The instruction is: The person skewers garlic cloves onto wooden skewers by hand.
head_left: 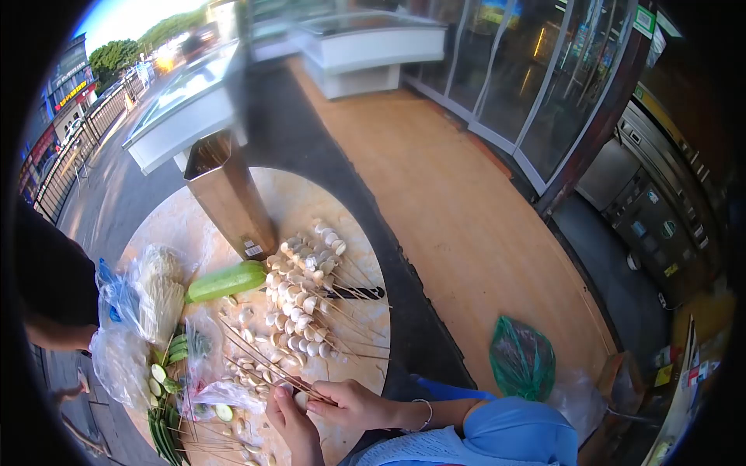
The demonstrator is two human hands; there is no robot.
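Observation:
At the table's near edge my left hand pinches a pale garlic clove together with thin wooden skewers. My right hand, with a bracelet at the wrist, closes round the skewers right beside it. Loose garlic cloves lie just beyond my hands. Farther back is a pile of skewered garlic, with a black-handled knife partly under it. A green gourd lies to the left of the pile.
On the round table stand a tall metal container, bagged white noodle-like food and cut green vegetables. Another person's arm is at the left. A green bag lies at the right.

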